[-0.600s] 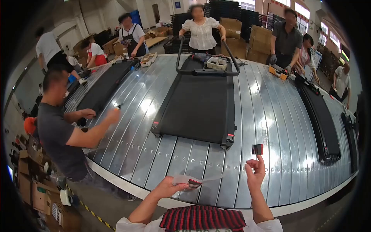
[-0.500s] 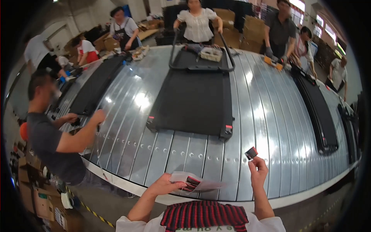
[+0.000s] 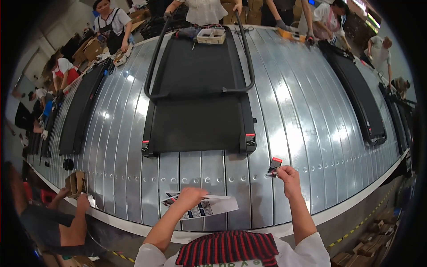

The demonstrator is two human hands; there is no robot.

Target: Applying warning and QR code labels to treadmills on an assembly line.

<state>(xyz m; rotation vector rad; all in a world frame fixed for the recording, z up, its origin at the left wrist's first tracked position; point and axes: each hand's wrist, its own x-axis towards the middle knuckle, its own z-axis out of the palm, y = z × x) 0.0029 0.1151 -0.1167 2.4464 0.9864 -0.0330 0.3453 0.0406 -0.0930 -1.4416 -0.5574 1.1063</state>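
In my right hand (image 3: 290,180), thumb and fingers pinch a small black label with a red top edge (image 3: 275,165), raised above the metal slats. My left hand (image 3: 192,198) is closed at the upper edge of some white label sheets (image 3: 222,206) printed with dark blocks; its fingertips are partly hidden. Beyond my hands lies a black treadmill (image 3: 198,122), its handle frame (image 3: 200,92) folded over the deck. Red-and-black labels show on its left end cap (image 3: 146,145) and right end cap (image 3: 251,139).
The slatted metal conveyor (image 3: 262,196) curves to both sides. More treadmills lie at left (image 3: 84,107) and right (image 3: 356,93). A parts tray (image 3: 211,36) rests on the middle treadmill's far end. A co-worker (image 3: 58,218) bends at the lower left; others stand along the far side.
My left hand has moved left with the sheets, which now spread low over the slats. My right hand and its label have shifted slightly left. The co-worker at left has moved nearer.
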